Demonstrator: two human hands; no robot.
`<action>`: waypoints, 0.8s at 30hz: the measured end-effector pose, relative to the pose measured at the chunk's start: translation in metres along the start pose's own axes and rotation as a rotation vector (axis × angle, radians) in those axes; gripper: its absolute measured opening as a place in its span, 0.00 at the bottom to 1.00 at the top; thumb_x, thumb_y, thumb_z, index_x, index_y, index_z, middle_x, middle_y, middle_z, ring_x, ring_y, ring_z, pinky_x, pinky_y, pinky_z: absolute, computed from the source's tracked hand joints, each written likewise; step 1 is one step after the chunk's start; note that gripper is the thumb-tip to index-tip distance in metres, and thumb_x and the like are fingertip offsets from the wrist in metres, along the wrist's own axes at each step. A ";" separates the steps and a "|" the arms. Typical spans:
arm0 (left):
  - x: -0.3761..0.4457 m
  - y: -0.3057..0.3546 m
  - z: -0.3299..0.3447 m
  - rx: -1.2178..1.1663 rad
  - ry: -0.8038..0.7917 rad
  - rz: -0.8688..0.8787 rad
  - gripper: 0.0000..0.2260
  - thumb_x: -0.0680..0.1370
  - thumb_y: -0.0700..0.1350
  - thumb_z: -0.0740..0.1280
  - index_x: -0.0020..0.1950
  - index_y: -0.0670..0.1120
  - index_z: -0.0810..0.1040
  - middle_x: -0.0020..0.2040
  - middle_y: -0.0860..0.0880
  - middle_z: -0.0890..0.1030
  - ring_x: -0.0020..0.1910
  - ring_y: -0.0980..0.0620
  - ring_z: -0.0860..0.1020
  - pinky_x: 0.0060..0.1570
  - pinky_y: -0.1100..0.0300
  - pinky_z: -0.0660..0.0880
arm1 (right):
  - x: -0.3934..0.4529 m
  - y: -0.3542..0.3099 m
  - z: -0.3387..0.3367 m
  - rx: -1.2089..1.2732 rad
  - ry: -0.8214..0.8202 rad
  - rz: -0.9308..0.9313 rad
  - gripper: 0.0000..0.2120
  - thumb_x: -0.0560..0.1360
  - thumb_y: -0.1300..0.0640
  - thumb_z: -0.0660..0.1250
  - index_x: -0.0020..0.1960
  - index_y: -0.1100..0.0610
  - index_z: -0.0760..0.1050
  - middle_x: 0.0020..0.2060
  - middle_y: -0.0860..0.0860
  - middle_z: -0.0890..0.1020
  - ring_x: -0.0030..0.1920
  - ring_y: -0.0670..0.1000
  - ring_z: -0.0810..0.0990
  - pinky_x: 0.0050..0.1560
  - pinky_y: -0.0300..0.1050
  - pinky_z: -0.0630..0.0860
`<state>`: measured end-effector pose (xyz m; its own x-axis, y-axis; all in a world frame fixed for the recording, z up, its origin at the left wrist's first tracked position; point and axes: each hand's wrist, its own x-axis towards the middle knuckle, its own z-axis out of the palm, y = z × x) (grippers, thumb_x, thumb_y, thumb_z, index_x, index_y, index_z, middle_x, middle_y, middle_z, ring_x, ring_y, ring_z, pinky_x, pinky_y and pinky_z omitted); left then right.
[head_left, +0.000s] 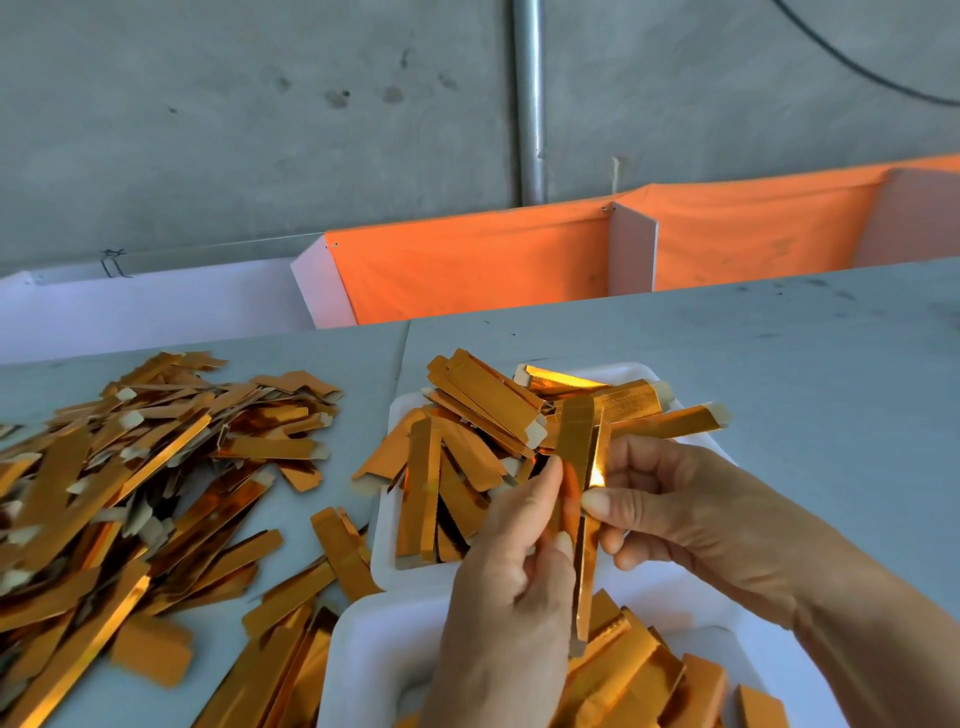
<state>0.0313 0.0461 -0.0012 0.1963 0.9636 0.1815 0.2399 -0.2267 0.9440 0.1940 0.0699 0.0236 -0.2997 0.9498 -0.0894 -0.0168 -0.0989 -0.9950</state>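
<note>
Gold foil-faced cardboard strip (576, 436): held upright over the trays between both hands. Its long axis runs away from the person, with the top end above the fingers and the bottom end hanging free below them.

Left hand (511, 571): fingers curled, pinching the strip's left edge near mid-length.

Right hand (675, 514): thumb tip pressed on the right edge, other fingers curled behind. Both hands are equally near, so either could carry it off.

Judgement: the strip looks to be creased or opened along its length, so the next move turns on keeping that axis straight.

Surroundings:
- Just beyond: far white foam tray (631, 370), heaped with like strips, some overhanging the rim.
- Directly below: near white foam tray (358, 644), also loaded.
- Well to the left on the grey table (779, 338): loose pile of gold strips (130, 467).

Nothing stands between the hands and either tray.
</note>
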 end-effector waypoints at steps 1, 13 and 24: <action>-0.002 -0.002 0.000 0.004 0.008 0.005 0.21 0.81 0.41 0.60 0.66 0.66 0.67 0.60 0.71 0.71 0.60 0.73 0.69 0.55 0.76 0.68 | 0.000 0.000 0.000 -0.001 0.001 -0.003 0.02 0.65 0.56 0.72 0.37 0.53 0.83 0.33 0.54 0.82 0.33 0.49 0.81 0.35 0.38 0.77; 0.001 0.000 0.012 0.246 -0.008 0.121 0.25 0.75 0.58 0.52 0.72 0.63 0.53 0.66 0.76 0.53 0.59 0.85 0.51 0.55 0.86 0.52 | -0.001 -0.001 0.004 -0.042 0.042 -0.046 0.16 0.64 0.53 0.73 0.49 0.61 0.81 0.35 0.57 0.82 0.33 0.50 0.81 0.34 0.39 0.77; -0.002 -0.006 0.012 0.037 0.100 0.091 0.24 0.76 0.46 0.68 0.65 0.67 0.65 0.55 0.78 0.72 0.58 0.76 0.69 0.58 0.76 0.67 | -0.003 -0.002 0.011 -0.149 0.118 -0.063 0.18 0.66 0.52 0.71 0.53 0.58 0.79 0.36 0.55 0.82 0.34 0.51 0.81 0.35 0.38 0.77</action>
<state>0.0411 0.0435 -0.0107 0.1237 0.9476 0.2946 0.2609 -0.3175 0.9117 0.1847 0.0643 0.0261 -0.1888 0.9817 -0.0232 0.1116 -0.0021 -0.9937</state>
